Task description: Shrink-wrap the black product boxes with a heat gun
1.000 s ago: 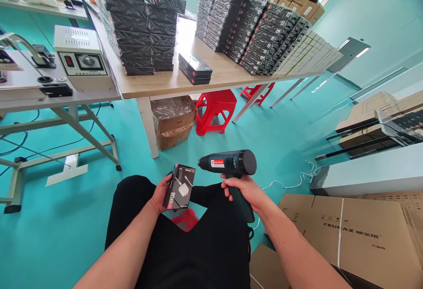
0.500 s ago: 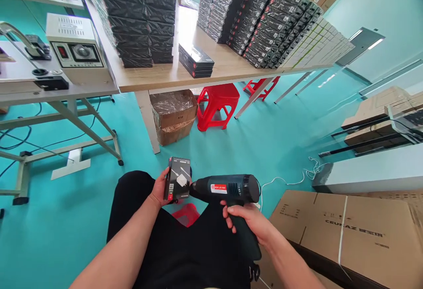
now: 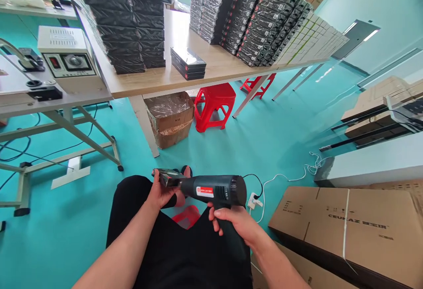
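My left hand (image 3: 161, 192) grips a small black retail box (image 3: 170, 176), now tilted so that a narrow side shows. My right hand (image 3: 231, 220) is wrapped around the handle of a dark heat gun (image 3: 214, 189) with a red and white label. The gun's nozzle points left at the box, very close to it; whether they touch I cannot tell. Both are held above my lap, over black trousers (image 3: 191, 253). Part of the box is hidden by my fingers and the nozzle.
A wooden-topped table (image 3: 145, 79) bears tall stacks of black wrapped boxes (image 3: 115, 29) and a short pile of boxes (image 3: 188, 63). Beneath stand a carton (image 3: 173, 126) and a red stool (image 3: 214, 104). Large cartons (image 3: 330, 214) lie right, near a white cord (image 3: 276, 178) and plug (image 3: 254, 201).
The box has turned from showing its broad printed face to lying tilted, edge toward me. The heat gun has shifted left, its nozzle still close to the box. The view has moved slightly.
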Demonstrator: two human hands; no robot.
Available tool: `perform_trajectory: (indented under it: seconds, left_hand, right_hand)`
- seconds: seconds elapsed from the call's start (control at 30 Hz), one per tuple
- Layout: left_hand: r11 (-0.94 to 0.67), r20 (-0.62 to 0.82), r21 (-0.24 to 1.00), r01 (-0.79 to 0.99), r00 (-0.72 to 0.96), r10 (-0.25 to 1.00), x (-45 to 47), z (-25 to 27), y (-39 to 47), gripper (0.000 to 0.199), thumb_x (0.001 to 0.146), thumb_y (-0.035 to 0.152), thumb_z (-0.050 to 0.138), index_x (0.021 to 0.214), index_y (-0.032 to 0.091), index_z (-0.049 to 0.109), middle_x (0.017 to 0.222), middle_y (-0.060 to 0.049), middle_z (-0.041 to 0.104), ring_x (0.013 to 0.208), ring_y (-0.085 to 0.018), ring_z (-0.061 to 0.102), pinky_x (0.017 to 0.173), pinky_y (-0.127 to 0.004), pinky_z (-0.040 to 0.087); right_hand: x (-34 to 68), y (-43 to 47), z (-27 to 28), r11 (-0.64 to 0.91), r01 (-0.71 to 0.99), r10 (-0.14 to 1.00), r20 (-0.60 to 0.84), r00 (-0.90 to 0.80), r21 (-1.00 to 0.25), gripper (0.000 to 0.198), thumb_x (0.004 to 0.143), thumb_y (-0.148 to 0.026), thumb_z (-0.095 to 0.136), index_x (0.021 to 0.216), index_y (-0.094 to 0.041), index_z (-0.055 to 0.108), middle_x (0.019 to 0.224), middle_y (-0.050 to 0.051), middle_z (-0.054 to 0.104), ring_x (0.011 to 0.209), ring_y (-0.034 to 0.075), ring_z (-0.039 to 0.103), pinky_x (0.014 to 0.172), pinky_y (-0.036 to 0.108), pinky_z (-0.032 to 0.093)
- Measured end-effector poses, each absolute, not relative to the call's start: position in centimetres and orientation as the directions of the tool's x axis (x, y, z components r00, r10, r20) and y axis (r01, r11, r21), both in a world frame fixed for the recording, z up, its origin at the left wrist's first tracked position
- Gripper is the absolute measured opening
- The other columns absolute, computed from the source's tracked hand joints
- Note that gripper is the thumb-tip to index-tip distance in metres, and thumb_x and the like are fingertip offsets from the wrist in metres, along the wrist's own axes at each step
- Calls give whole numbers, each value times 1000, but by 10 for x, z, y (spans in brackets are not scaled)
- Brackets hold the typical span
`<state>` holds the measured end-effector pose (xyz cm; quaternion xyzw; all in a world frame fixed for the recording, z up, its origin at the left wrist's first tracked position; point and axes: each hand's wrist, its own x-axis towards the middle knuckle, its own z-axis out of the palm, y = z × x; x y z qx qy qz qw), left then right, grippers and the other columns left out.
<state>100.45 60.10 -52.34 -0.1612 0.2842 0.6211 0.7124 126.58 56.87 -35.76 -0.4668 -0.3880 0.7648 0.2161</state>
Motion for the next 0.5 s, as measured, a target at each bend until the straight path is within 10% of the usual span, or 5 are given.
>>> perform_trajectory:
  seconds: [0.5]
  left_hand:
    - [196,-673,145,-970,49,738,1005,-536,604,38,84,50,61,98,16,57,94,-12,67,85,-26,70,75,-42,61]
  right_hand:
    - [1249,566,-355,-560,-44,743,-479,-467,-827,30,76,-29,67,102,-14,69,83,6,69,61,14,60,56,29,48]
